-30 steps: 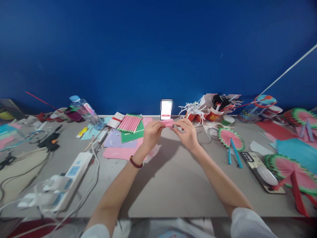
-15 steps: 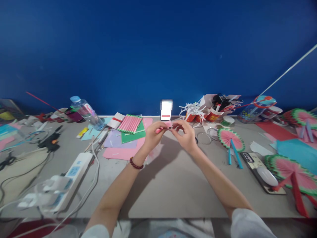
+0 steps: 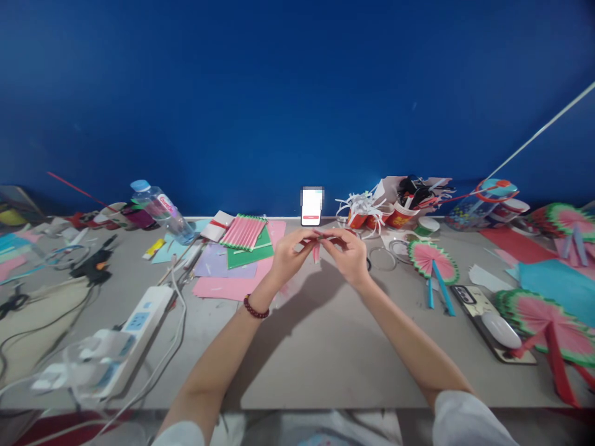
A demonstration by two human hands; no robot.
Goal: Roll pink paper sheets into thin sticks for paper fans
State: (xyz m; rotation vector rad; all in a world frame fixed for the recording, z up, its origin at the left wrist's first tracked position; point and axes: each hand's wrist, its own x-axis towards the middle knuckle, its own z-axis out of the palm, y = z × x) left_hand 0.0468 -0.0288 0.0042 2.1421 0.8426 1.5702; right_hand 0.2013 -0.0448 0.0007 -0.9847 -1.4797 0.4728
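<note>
Both my hands are raised over the middle of the grey table (image 3: 320, 347) and pinch a small folded pink paper strip (image 3: 316, 249) between them. My left hand (image 3: 289, 254), with a dark red bead bracelet on its wrist, grips the strip's left end. My right hand (image 3: 348, 255) grips its right end, fingers curled. The strip now bends down in the middle, a short pink fold hanging between my fingertips. Behind my hands a phone (image 3: 311, 207) stands against the blue wall.
Pleated pink paper (image 3: 243, 231) and coloured sheets (image 3: 232, 272) lie at the left behind my hands. A water bottle (image 3: 160, 209), glue gun (image 3: 90, 266) and power strip (image 3: 130, 334) are further left. Finished watermelon fans (image 3: 434, 263), cups (image 3: 400, 214) and another phone (image 3: 493, 322) lie right.
My hands have drawn closer together and the pink strip, flat and level a second ago, has folded so its middle hangs down between my fingers.
</note>
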